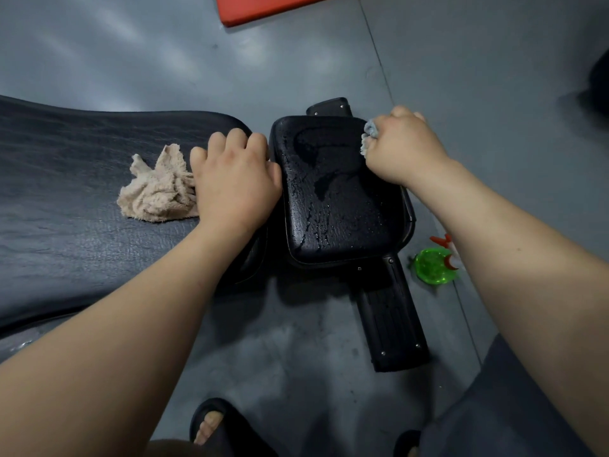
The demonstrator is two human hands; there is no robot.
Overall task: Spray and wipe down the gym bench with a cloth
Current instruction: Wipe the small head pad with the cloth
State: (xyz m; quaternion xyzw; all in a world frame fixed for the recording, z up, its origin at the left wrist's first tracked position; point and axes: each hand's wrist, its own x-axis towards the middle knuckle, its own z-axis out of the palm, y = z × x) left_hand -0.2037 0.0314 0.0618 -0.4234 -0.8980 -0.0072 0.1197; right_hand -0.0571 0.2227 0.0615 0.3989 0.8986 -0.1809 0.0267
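On the floor: smooth grey floor with a thin seam running from the top towards the lower right; light glares off it in pale patches.
Room edge: a flat red-orange padded mat lies at the top, cut off by the frame.
Bench back pad: long black textured vinyl back pad, its long axis running left to right, rounded end towards the seat.
Bench seat: small black rounded-square vinyl seat pad just right of the back pad, a narrow gap between them; it is wet with droplets and dark smeared streaks.
Bench frame: black metal foot bar runs crosswise under the seat, from the upper middle down to the lower right.
Left hand: palm down, fingers curled over the rounded end of the back pad at the gap, holding nothing.
Beige cloth: crumpled beige terry cloth lies on the back pad, touching the left hand's outer side.
Right hand: closed into a fist around a bunched pale blue-grey cloth, pressed against the seat pad's far right corner.
Spray bottle: green translucent spray bottle with a red-orange trigger, seen from above, stands on the floor right of the seat, partly behind the right forearm.
Feet: black slide sandals at the bottom edge.
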